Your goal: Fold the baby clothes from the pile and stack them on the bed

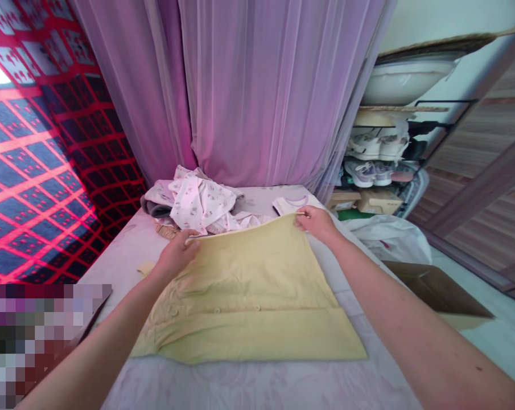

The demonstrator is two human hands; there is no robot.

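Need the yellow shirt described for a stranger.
Below the sheer lilac curtain is a pale-covered bed. On it lies a yellow buttoned shirt, its far edge held up by the left hand and right hand; the clothes heaped behind it are white and printed.

A buttoned cotton shirt (244,296) is lying flat on the sheet-covered bed (240,387), with a crumpled heap of printed cotton clothes (197,202) sitting just behind it. To the right, sneakers (359,173) are standing on a wire shoe rack (402,108), a cardboard box (436,287) is resting beside the bed, and a sheer curtain (257,85) is hanging behind the bed.
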